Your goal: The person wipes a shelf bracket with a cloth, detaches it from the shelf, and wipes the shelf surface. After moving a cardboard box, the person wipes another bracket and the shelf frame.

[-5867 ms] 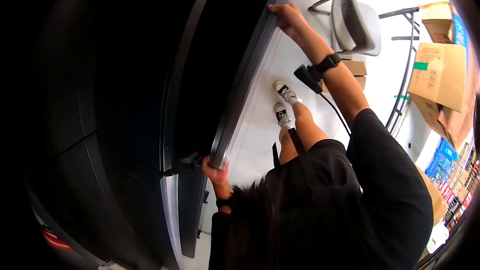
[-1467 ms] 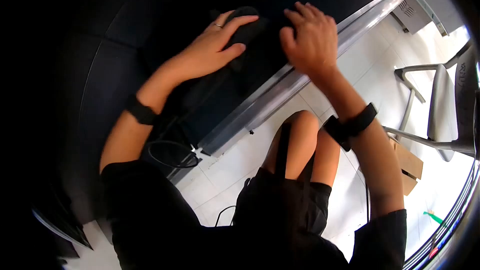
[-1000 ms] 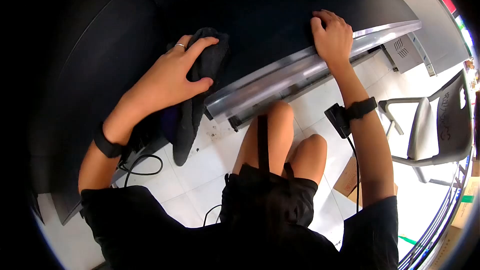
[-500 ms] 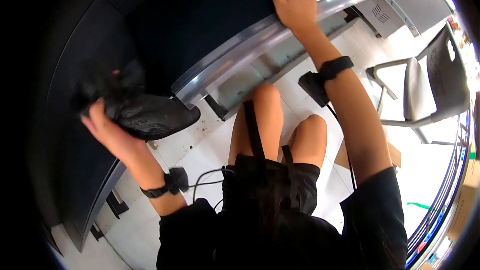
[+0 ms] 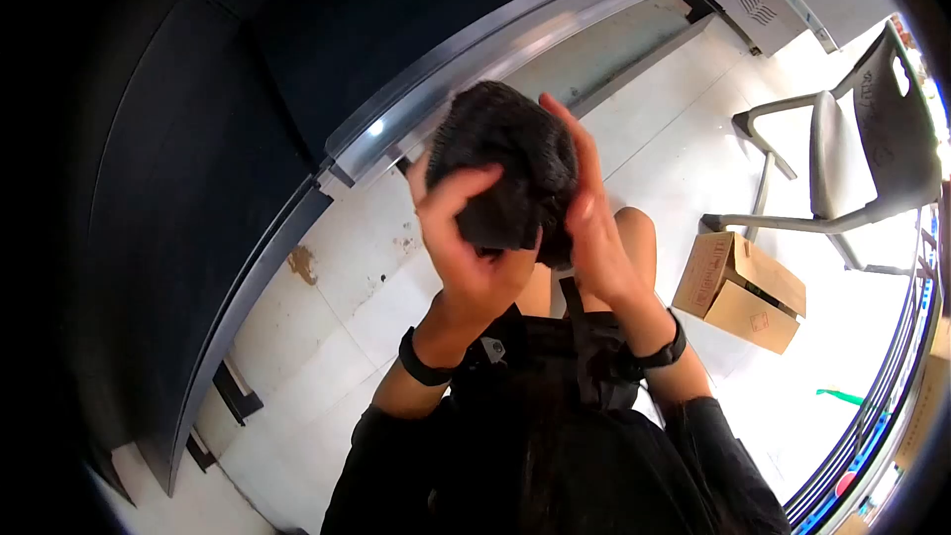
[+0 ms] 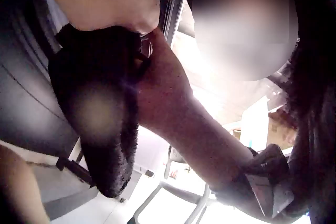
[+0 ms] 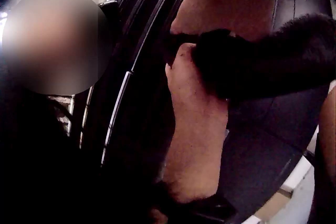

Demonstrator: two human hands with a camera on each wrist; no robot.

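Observation:
In the head view, a black, fuzzy, slipper-shaped fabric thing (image 5: 505, 154) is held up in front of the body, between both hands. My left hand (image 5: 461, 248) grips it from the left, with fingers curled over its near face. Along its right side my right hand (image 5: 597, 228) holds it, fingers reaching up the edge. The left wrist view shows its long shape (image 6: 94, 108) tapering to a rounded lower end with a fuzzy edge. The same dark thing (image 7: 268, 64) stretches sideways from the hands in the right wrist view. Parts of it are hidden behind the fingers.
A dark curved surface with a shiny metal edge (image 5: 475, 74) spans the left and back. A grey chair (image 5: 832, 159) stands at right, beside a cardboard box (image 5: 743, 292) on the tiled floor (image 5: 337, 287). Black metal rails (image 5: 877, 416) curve along the far right.
My left hand has carried the fuzzy black thing from the dark surface toward the body. My right hand has left the metal edge and now holds the thing too.

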